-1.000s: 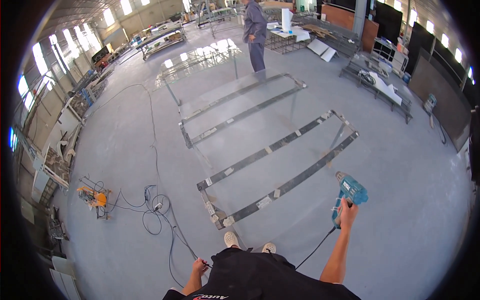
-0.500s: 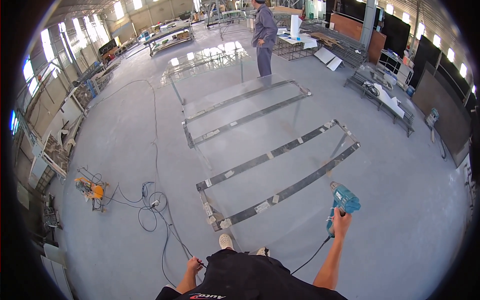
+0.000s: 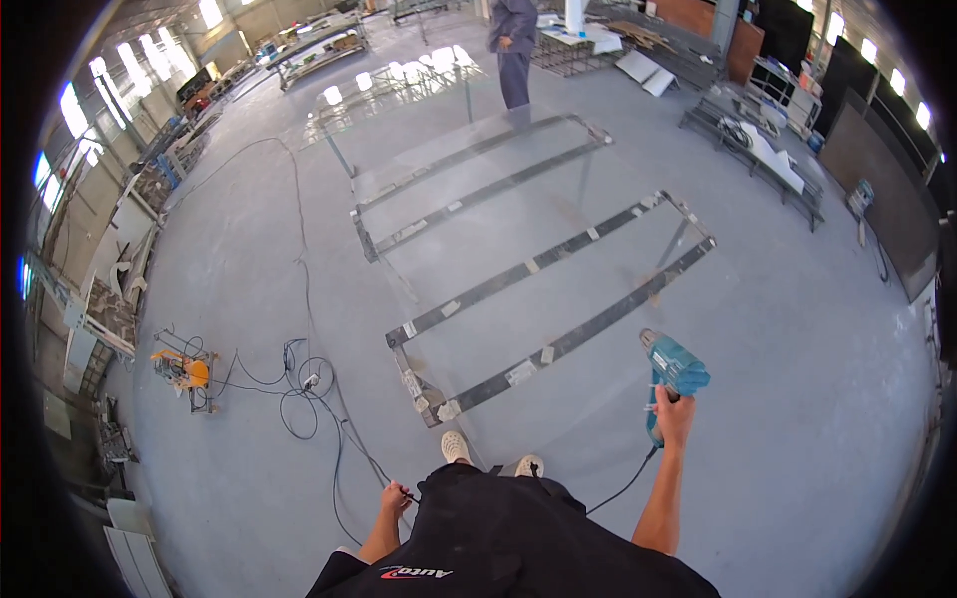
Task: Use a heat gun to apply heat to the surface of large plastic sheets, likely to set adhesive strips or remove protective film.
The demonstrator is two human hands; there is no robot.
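Note:
My right hand (image 3: 674, 417) is closed round the handle of a teal heat gun (image 3: 678, 366). The gun's nozzle points up and left, toward the near dark strip of a frame (image 3: 588, 369). From the bottom of its grip a black cord runs down toward my body. At my left side, my left hand (image 3: 395, 498) is closed on a black cable (image 3: 369, 460) that comes from the loops on the floor. Light patches dot the dark strips of the frame, which is joined by clear sheet. The gun is apart from the frame.
A similar strip frame (image 3: 488, 189) lies beyond, then a glass-topped table (image 3: 399, 95) with a person (image 3: 512, 50) beside it. Cable loops (image 3: 304, 399) and an orange machine (image 3: 186, 371) are on the left floor. A low metal rack (image 3: 758, 159) stands at right.
The view has tilted down, so the scene sits higher and the person's head has left the picture. Both hands keep their holds; the heat gun stays at my right.

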